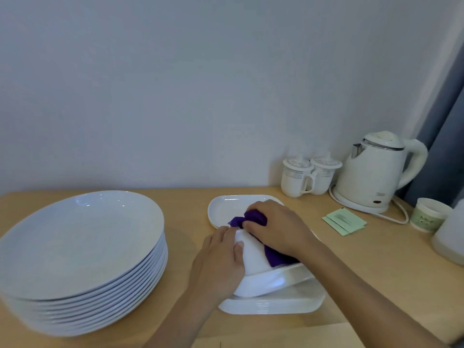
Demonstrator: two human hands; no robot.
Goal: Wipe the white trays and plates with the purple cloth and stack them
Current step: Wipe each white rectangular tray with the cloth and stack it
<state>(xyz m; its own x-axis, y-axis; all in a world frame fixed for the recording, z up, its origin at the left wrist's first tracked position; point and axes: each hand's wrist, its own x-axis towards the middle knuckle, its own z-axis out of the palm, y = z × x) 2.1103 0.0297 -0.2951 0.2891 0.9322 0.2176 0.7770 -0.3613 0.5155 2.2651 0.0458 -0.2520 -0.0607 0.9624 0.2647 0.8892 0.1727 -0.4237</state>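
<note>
Plain pale wall (175, 84) behind a light wooden tabletop (376, 259); grey-blue curtain (442, 146) hangs at far right. Lighting soft, even.

A: Surface recorded?
B: Light wooden table (185, 209).
A: Left side?
B: A stack of round white plates (82, 259) is noted.
A: Centre?
B: A stack of white trays (276, 303) is logged at the near edge, and a single tray (223, 209) behind it.
A: Right?
B: Two lidded mugs (296, 180), a kettle (374, 172) on its base, green packets (344, 222) and a paper cup (428, 214) are entered.
</note>
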